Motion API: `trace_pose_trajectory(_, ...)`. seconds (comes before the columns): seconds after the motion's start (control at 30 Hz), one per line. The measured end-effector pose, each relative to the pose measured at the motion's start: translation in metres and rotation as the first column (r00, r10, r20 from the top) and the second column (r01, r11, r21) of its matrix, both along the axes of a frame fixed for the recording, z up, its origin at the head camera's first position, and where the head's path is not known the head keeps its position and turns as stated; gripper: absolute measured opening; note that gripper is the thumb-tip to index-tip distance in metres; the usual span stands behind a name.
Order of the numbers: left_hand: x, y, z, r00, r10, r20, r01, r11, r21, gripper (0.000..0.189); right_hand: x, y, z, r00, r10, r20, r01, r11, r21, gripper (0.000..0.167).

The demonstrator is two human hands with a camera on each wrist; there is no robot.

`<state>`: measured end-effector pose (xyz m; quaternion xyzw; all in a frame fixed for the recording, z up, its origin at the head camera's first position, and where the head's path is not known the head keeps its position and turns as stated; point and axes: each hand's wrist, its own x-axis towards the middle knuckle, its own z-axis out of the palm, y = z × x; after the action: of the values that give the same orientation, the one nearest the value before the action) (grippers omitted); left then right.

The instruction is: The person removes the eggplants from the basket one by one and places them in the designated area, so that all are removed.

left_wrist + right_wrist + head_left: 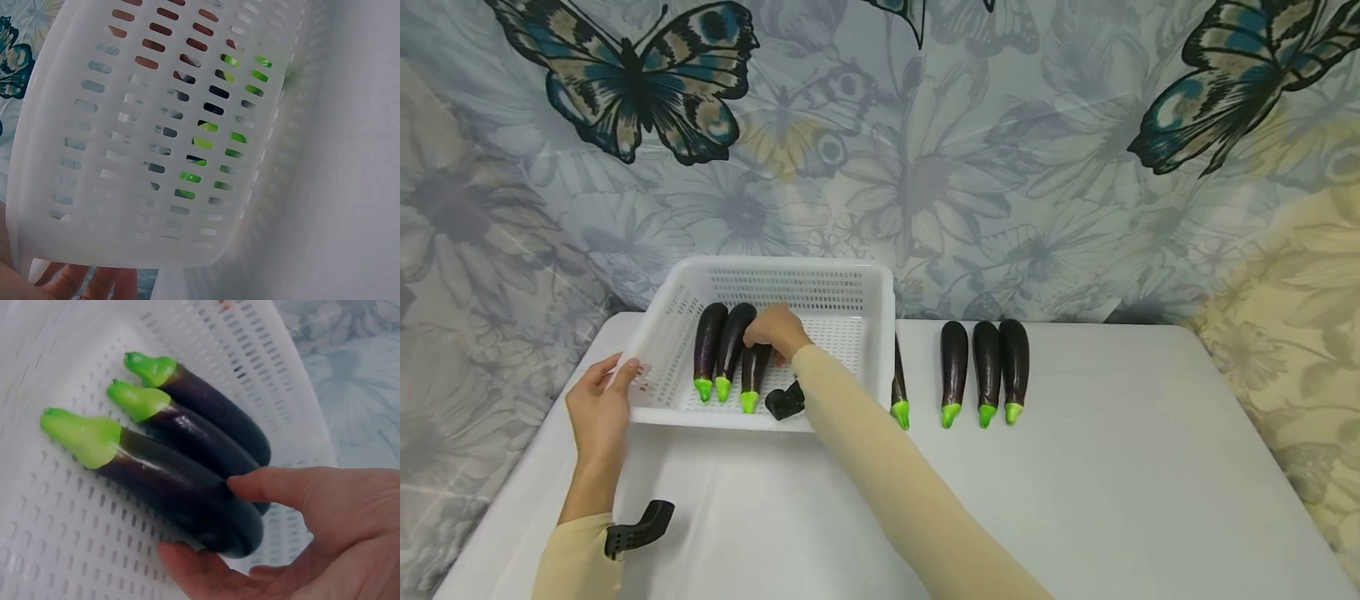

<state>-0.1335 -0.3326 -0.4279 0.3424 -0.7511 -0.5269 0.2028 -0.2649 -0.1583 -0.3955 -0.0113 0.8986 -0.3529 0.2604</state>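
Observation:
A white plastic basket (880, 333) with slotted walls stands on the left part of the table, tilted slightly in view. My left hand (601, 408) grips its left rim; in the left wrist view the fingers (103, 284) show past the basket's end wall (94, 219). Three dark purple eggplants with green caps lie side by side inside. My right hand (781, 332) reaches into the basket and holds the rightmost eggplant (755, 367) near its rounded end. In the right wrist view, thumb and fingers lie on opposite sides of that eggplant (175, 481).
Several more eggplants lie on the white table (1112, 458) to the right of the basket, one partly hidden behind the basket's right wall (899, 392) and others in a row (987, 367). Butterfly-patterned cloth (925, 167) hangs behind and at the sides.

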Motion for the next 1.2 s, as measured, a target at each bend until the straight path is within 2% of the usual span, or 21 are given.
trace_pose_trajectory(0.1,0.0,0.002,0.0,1.0,0.005,-0.005,-0.005,1.0,0.015,0.049,-0.001,0.004,-0.003,0.999,-0.026,0.026,0.028,0.996,-0.09,0.063)
trace_pose_trajectory(0.3,-0.001,0.007,-0.003,1.0,-0.008,0.0,0.008,1.0,0.028,0.049,-0.001,0.014,-0.004,0.994,-0.069,0.087,0.084,0.979,-0.185,0.035)
trace_pose_trajectory(0.53,0.0,0.007,-0.002,1.0,-0.011,0.012,0.011,1.0,-0.002,0.049,-0.001,0.019,0.012,0.998,-0.003,0.055,0.017,0.967,-0.254,0.032)
trace_pose_trajectory(0.63,0.0,0.006,-0.003,1.0,-0.013,0.006,0.013,1.0,0.003,0.049,0.001,0.023,0.021,0.998,0.039,0.058,-0.018,0.947,-0.319,0.027)
trace_pose_trajectory(0.7,0.001,0.006,-0.003,1.0,-0.012,0.009,0.012,1.0,0.01,0.049,0.002,0.027,0.027,0.995,0.08,0.058,-0.054,0.931,-0.361,0.028)
trace_pose_trajectory(0.77,0.002,0.005,-0.002,1.0,-0.008,0.014,0.008,1.0,-0.003,0.049,0.002,0.032,0.033,0.993,0.106,0.061,-0.071,0.905,-0.42,0.037)
trace_pose_trajectory(0.93,0.001,0.005,0.0,1.0,-0.009,0.012,0.009,1.0,-0.006,0.048,-0.001,0.046,0.044,0.988,0.11,0.106,-0.038,0.846,-0.532,0.062)
trace_pose_trajectory(1.07,0.0,0.004,0.002,1.0,-0.014,0.018,0.014,1.0,-0.003,0.048,-0.004,0.057,0.054,0.987,0.116,0.109,-0.038,0.835,-0.55,0.073)
trace_pose_trajectory(1.2,0.001,0.004,0.001,1.0,-0.014,0.02,0.014,1.0,0.001,0.049,-0.005,0.069,0.064,0.986,0.136,0.097,-0.06,0.828,-0.557,0.074)
